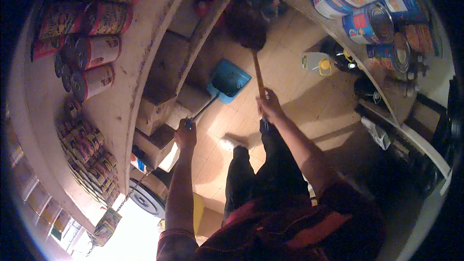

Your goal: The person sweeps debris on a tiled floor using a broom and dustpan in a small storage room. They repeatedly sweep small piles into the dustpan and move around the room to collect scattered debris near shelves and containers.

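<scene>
Tiled floor [282, 75] underfoot, sweeping apparently in hand: left hand [186, 134] wraps fingers round the handle of the blue dustpan [223, 71] at eleven o'clock, right hand [270, 107] clasps the broom [257, 65], bristles at twelve, the next move likely needing them brought together.

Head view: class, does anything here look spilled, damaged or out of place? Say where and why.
Nothing plainly stands out as spilled or damaged. The dark patch inside the blue plastic dustpan, which the left hand holds, contrasts with the blue around it; it may be dirt, but the picture is too dim to be sure.
</scene>
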`<state>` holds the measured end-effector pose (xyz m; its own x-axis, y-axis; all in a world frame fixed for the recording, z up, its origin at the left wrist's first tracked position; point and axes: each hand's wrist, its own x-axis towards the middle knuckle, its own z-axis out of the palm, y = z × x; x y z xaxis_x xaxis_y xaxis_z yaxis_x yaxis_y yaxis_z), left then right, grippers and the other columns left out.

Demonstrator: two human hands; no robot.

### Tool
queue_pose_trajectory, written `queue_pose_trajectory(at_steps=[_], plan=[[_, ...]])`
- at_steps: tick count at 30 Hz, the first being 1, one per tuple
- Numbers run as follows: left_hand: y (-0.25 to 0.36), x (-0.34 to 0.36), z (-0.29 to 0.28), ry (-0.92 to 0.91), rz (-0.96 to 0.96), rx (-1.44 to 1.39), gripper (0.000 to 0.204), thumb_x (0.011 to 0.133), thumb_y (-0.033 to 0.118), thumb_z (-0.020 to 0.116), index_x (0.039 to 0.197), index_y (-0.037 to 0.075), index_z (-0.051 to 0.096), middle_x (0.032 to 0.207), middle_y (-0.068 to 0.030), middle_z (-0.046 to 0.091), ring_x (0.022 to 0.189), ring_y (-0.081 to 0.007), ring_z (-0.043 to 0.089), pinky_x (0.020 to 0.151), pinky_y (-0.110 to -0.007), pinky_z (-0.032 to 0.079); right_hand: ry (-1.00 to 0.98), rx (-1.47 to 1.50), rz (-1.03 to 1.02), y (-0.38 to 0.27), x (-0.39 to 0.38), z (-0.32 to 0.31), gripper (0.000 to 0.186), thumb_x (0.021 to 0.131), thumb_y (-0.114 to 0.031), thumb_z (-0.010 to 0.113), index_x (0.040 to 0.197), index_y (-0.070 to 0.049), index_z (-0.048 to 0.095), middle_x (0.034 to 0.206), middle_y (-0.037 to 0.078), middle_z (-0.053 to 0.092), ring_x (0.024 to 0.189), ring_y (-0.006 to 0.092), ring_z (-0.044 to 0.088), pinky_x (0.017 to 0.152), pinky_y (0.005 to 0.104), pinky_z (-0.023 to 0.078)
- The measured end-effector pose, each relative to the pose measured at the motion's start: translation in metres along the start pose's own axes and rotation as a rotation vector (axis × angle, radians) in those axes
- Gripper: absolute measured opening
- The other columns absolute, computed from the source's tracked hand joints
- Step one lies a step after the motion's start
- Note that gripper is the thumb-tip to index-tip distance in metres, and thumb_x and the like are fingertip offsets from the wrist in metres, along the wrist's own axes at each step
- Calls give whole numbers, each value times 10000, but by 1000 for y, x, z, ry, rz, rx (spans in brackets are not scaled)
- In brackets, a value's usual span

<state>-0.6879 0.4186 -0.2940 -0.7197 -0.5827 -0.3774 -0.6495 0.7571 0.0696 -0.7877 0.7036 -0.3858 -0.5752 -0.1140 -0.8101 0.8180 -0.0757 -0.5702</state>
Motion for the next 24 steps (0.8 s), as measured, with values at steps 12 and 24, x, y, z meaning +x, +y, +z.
queue_pose_trajectory(at_steps=[12,24], plan=[[-68,-79,10,-84,85,-255,294,787,236,656,1045,121,576,897,-167,647,823,-323,639,682,-399,497,-73,180,129,-12,26,30,471,788,-57,581,1169,-168,327,688,68,492,455,145,479,372,296,426],[-285,-222,-7,-123,37,-395,247,767,172,684,965,43,615,811,-156,654,741,-285,655,635,-354,500,-174,-597,13,197,-91,85,587,730,-153,637,1280,-110,435,759,46,575,509,138,525,449,295,442]])
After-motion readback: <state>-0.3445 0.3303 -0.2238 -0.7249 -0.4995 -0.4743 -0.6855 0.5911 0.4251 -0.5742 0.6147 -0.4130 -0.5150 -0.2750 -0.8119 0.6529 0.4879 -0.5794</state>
